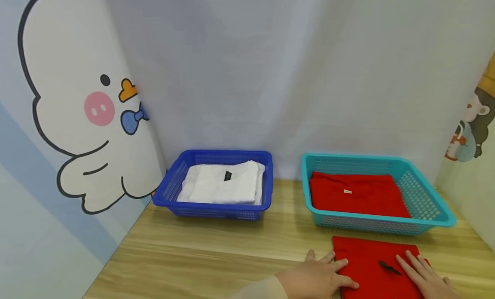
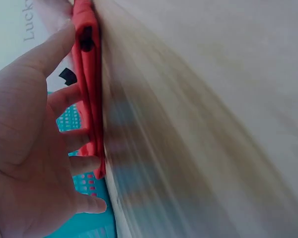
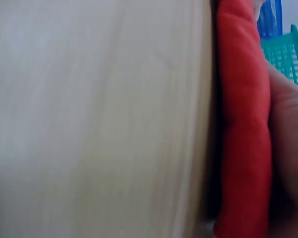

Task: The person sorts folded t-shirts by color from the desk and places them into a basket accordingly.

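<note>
A folded red shirt [image 1: 367, 258] with a dark label mark lies on the wooden table. My left hand [image 1: 311, 278] rests at its left edge, fingers spread and fingertips on the cloth. On the right part of the shirt lies my right hand [image 1: 425, 278], its fingers straight. The left wrist view shows the stacked layers of the red shirt [image 2: 89, 89] beside the extended fingers of the left hand [image 2: 30, 144]. In the right wrist view a thick folded edge of the shirt [image 3: 246, 119] partly hides the right hand [image 3: 290, 139].
Behind the shirt stands a turquoise basket [image 1: 383, 220] with folded red clothing [image 1: 355, 196] inside. A blue basket [image 1: 216, 209] to the left holds folded white clothing [image 1: 220, 185]. The wooden table [image 1: 185, 256] meets a pale curtain [image 1: 239, 75] at the back and a cartoon-printed sheet [image 1: 73, 178] at left.
</note>
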Available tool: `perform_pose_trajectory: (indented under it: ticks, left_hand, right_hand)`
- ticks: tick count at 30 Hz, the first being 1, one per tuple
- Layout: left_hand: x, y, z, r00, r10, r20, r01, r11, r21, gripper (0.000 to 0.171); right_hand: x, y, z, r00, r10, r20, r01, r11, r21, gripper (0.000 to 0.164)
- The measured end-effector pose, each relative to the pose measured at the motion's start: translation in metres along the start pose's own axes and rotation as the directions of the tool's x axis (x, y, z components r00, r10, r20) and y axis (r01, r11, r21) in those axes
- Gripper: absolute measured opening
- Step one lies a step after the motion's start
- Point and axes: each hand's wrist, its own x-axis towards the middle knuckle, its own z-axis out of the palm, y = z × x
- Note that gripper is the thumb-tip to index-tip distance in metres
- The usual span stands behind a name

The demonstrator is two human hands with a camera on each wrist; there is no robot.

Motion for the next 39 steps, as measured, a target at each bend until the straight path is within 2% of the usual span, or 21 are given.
perform_pose_trajectory:
  ticks: [4,6,11,17,29,36,39]
  left_hand:
    - [-0.014,-0.012,0.004,1.0,-0.017,-0.023,0.016,0.998,-0.061,0.054]
    - [-0.022,-0.017,0.006,0.998,-0.027,-0.05,0.022,0.995,-0.101,0.053]
    - [-0.042,-0.03,0.015,0.991,-0.019,-0.136,-0.002,0.988,-0.155,0.048]
    - [-0.063,-0.049,0.026,0.981,-0.015,-0.193,-0.023,0.981,-0.191,0.049]
    - [-0.103,-0.088,0.048,0.97,-0.062,-0.234,-0.001,0.966,-0.258,0.052]
    - [-0.134,-0.111,0.058,0.961,-0.105,-0.255,0.022,0.951,-0.307,0.054]
    - [-0.146,-0.119,0.064,0.962,-0.114,-0.247,0.029,0.946,-0.322,0.055]
  right_hand:
    - [0.009,-0.033,-0.001,0.997,0.079,0.019,-0.079,0.997,0.009,0.092]
    - [0.012,-0.049,-0.001,0.995,0.1,0.024,-0.1,0.995,0.007,0.093]
    - [0.016,-0.081,0.0,0.995,0.103,0.008,-0.103,0.995,0.009,0.095]
    - [0.028,-0.114,-0.001,0.995,0.097,0.014,-0.098,0.991,0.095,0.099]
    - [0.058,-0.168,-0.002,0.991,0.086,0.102,-0.098,0.988,0.116,0.107]
    - [0.08,-0.2,0.01,0.987,0.093,0.134,-0.111,0.985,0.133,0.111]
    - [0.086,-0.214,0.015,0.986,0.084,0.146,-0.104,0.985,0.139,0.112]
